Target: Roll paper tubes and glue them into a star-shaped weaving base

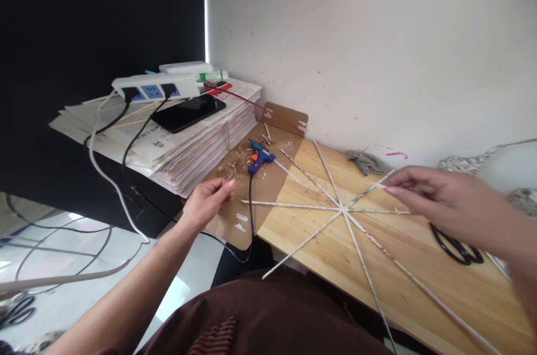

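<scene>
Rolled paper sticks [302, 207] lie crossed like spokes on a wooden board, meeting at one centre. My right hand [428, 193] is over the right-hand spokes, finger and thumb pinched together. A small white piece [380, 185] shows at its fingertips, beside the end of the upper-right stick; its kind is unclear. My left hand [210, 201] hovers left of the spokes with its fingers curled and thumb pressed to them. Whatever it may hold is hidden. A blue glue gun [260, 160] lies between the hands, on a brown sheet [229, 229], apart from both.
At left, a tall paper stack [210, 148] bears a phone [188, 113] and a power strip [157, 88] with trailing cords. Black-handled scissors [457, 246] lie under my right forearm. A grey cloth [367, 162] rests by the white wall [369, 47].
</scene>
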Motion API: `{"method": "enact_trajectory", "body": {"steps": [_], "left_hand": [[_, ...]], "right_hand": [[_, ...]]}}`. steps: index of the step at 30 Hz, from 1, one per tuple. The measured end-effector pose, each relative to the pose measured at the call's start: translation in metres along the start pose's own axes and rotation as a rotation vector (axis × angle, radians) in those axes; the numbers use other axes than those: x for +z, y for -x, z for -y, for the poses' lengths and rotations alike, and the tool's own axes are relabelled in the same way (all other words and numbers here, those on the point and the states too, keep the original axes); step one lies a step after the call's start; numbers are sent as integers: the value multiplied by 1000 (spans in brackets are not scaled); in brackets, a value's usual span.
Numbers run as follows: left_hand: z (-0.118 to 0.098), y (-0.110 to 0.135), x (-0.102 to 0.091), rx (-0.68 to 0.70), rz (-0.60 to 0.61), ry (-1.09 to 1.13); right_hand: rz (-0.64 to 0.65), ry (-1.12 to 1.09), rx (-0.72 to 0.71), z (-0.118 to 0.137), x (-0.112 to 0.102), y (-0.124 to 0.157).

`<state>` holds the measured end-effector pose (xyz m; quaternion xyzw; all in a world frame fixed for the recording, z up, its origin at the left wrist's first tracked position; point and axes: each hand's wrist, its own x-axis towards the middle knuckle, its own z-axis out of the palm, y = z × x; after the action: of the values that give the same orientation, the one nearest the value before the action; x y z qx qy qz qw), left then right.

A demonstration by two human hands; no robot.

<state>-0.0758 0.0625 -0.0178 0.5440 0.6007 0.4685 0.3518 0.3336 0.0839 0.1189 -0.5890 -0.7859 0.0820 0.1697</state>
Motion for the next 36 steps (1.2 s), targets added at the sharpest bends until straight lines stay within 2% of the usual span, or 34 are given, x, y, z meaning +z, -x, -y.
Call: {"method": "enact_trajectory", "body": {"steps": [2,4,9,15,21,27,32,36], "left_hand": [[2,1,-3,-3,0,-8],[2,4,0,12,1,-38],[-2,18,25,83,60,-15],[-11,17,54,145,106,3],[-25,6,83,157,205,-34],[-23,2,102,99,208,-84],[-31,-5,115,-8,215,78],[-45,-13,131,6,262,147]], "right_hand": [[81,-26,-14,4,22,-4],[75,-54,-16,2,41,-7],[103,-146,21,-4,71,-7],[53,-199,26,-6,84,1],[-32,13,10,-19,103,-3],[-85,108,42,-32,126,-6],[-97,92,37,-40,135,-4],[-161,62,65,-44,134,-4]]}}
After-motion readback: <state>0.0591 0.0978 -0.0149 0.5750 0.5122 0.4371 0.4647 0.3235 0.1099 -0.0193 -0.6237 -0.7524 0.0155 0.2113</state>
